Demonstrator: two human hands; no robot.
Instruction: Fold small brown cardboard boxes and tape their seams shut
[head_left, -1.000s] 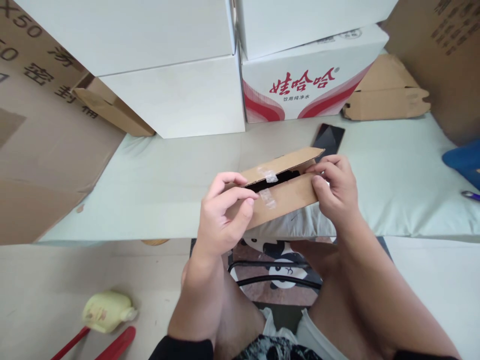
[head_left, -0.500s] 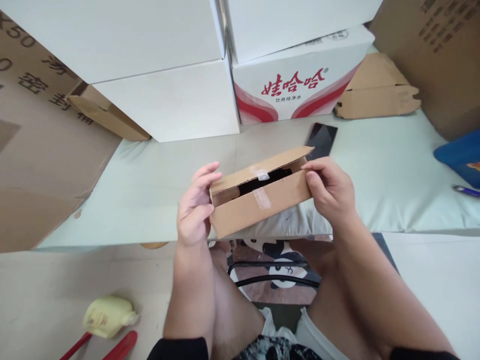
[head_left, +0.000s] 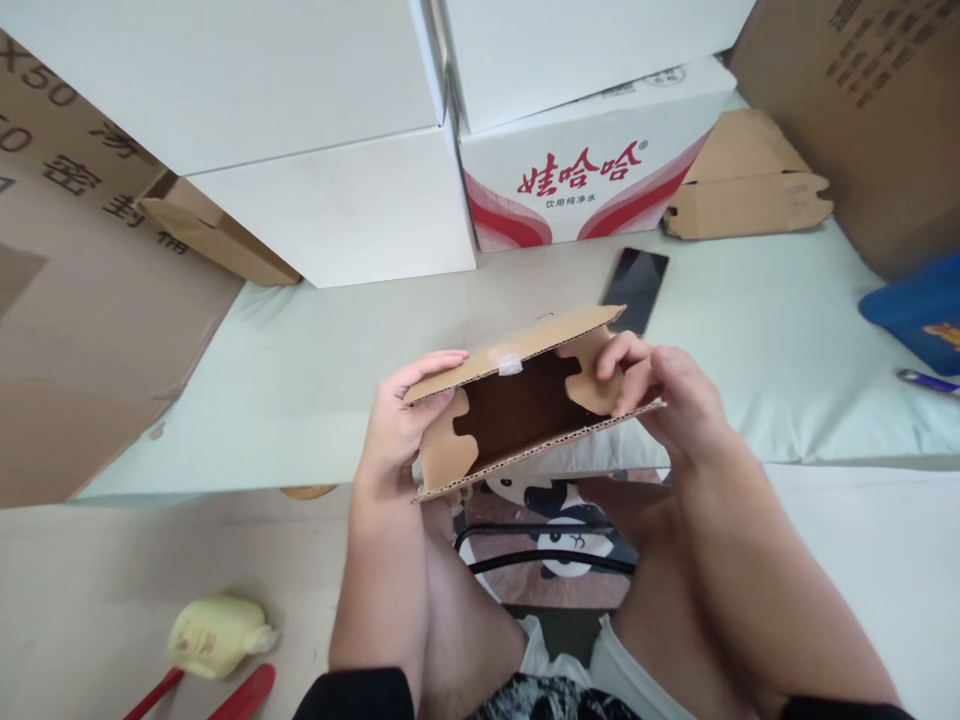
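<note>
Holding open carton (head_left: 517, 405) at desk (head_left: 300, 390) edge

Cardboard carton held between both hands over the near edge of the pale-covered desk; mouth open, dark inside. Whitish tape (head_left: 510, 366) sits on the edge of the upper flap (head_left: 559, 330). Left hand (head_left: 396, 412): grip pinching the upper flap, fingers above, thumb below. Right hand (head_left: 679, 405): fingers bent at the right side flap (head_left: 589, 375); whether the grip pinches cannot be told. Beyond: dark phone (head_left: 641, 285), then white-and-red box (head_left: 585, 190).

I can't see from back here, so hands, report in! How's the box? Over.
Left hand gripping cardboard box at its left end. Right hand at the right inner flap. Box open, dark inside. Phone lying just beyond.
</note>
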